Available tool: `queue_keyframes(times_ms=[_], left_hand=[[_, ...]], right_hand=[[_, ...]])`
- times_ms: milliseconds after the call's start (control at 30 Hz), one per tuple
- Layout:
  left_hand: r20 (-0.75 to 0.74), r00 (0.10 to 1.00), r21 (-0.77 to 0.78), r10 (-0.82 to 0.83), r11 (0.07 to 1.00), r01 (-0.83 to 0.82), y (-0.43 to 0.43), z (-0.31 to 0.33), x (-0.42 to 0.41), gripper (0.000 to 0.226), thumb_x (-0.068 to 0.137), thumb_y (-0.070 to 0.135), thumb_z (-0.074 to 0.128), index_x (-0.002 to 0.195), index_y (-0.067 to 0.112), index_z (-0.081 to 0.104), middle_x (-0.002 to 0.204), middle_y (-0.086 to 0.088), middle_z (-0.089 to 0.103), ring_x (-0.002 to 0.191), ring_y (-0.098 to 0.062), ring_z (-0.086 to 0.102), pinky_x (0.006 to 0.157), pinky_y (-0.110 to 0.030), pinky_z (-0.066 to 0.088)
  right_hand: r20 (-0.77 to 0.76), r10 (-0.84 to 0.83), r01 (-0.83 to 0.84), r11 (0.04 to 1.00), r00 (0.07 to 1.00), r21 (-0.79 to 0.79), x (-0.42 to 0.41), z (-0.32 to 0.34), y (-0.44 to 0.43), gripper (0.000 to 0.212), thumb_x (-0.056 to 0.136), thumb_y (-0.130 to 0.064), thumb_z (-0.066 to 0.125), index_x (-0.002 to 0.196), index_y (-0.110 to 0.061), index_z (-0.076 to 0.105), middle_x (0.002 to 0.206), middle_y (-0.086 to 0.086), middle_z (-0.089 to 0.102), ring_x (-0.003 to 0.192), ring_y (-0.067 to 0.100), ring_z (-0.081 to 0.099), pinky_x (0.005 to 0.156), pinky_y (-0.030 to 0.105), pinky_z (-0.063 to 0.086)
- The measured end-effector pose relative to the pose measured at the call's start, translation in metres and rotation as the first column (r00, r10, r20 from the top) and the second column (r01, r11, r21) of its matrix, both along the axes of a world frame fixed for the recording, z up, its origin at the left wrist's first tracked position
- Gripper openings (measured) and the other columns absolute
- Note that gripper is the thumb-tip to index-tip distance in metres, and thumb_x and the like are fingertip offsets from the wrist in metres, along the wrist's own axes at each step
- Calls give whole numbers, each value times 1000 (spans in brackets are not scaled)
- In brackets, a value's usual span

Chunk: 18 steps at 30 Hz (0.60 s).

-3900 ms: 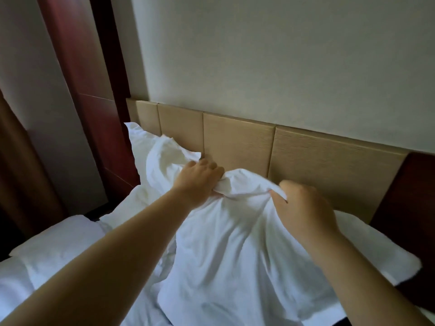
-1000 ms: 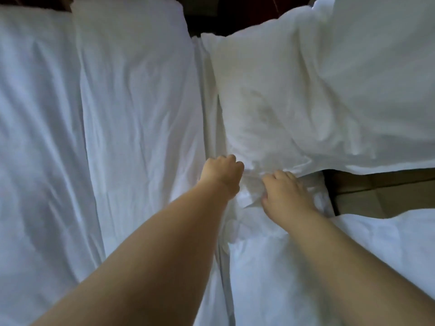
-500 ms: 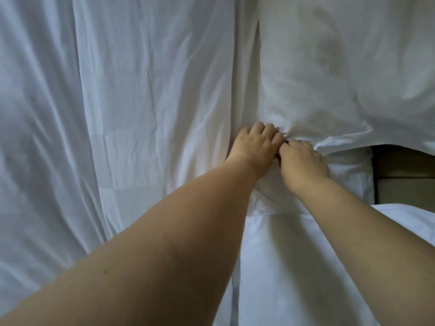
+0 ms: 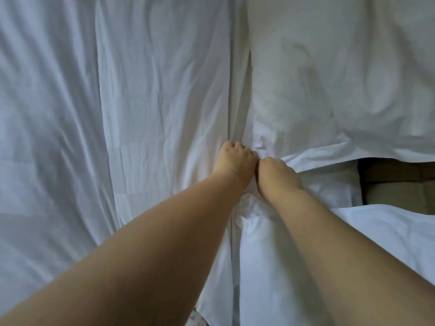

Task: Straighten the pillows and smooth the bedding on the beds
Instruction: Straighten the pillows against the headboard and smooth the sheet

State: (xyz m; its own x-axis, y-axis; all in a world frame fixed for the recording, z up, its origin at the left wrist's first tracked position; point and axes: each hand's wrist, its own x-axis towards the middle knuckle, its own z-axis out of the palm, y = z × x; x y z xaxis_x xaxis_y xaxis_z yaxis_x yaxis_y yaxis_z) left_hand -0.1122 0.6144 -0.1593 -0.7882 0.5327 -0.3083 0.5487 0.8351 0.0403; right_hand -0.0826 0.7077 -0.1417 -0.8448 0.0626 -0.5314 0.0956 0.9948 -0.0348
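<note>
Pillow (image 4: 329, 78): white matt cloth, creased. Sheet (image 4: 153, 90): white matt cloth, wrinkled.

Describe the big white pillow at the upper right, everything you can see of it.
The pillow is plump, in a plain white, softly creased cotton-looking case. It fills the upper right and runs out of view at the top and right. Its flat case hem runs along the near edge, overhanging a dark gap. The left hand and right hand, fists closed and touching, grip its near-left corner.
</note>
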Motion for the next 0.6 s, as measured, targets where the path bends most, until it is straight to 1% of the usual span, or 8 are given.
queue_keyframes(times_ms=[100,167,233,300,367,433,500,600], left_hand=[[-23,999,-19,25,999,-26,-4,9,11,30,94,16,44,123,17,50,125,-4,57,117,-25,52,91,-32,37],[-2,997,-48,72,996,-72,-5,12,17,31,92,16,45,122,15,50,123,-6,58,115,-26,52,91,-32,37],[61,995,-66,79,995,-75,-3,11,24,30,92,18,46,120,17,55,122,-5,61,114,-26,54,91,-33,36],[144,986,-26,87,996,-84,1,9,33,29,93,26,49,120,20,58,122,-4,61,115,-26,55,92,-35,37],[233,965,31,116,992,-126,7,6,43,35,93,34,52,126,23,55,128,-3,57,121,-25,51,94,-36,38],[314,944,58,99,991,-124,13,3,53,45,92,37,56,134,22,49,138,-2,49,128,-24,45,98,-37,38],[336,940,61,57,995,-82,15,-2,60,49,92,33,58,138,20,45,143,-4,40,133,-25,39,101,-38,37],[319,947,64,43,996,-66,14,-8,66,41,94,25,54,135,18,50,142,-5,37,131,-25,37,103,-37,35]], right_hand=[[3,-68,68,998,998,7,13,8,3,28,95,-10,35,112,-11,57,119,12,56,111,33,52,83,38,42],[21,-69,68,998,997,17,26,11,14,24,93,-12,40,110,-11,56,117,12,56,109,33,53,82,38,43],[50,-66,65,998,997,12,42,14,29,20,91,-15,46,108,-11,57,117,11,56,109,32,53,84,38,44],[97,-54,56,998,994,-11,57,14,43,21,89,-19,52,107,-10,57,115,11,57,109,32,52,87,39,47],[129,-44,50,998,991,-42,68,11,48,21,88,-20,53,105,-9,59,112,13,59,108,33,53,88,41,47],[125,-52,61,996,991,-68,74,7,48,17,86,-17,51,99,-10,60,105,13,61,103,35,54,85,41,49],[129,-47,59,994,991,-89,74,3,45,14,85,-15,51,95,-11,61,100,12,62,99,34,55,81,40,49],[142,-74,93,987,987,-128,71,-3,44,10,83,-13,55,91,-14,61,98,11,62,94,32,56,78,39,50]])
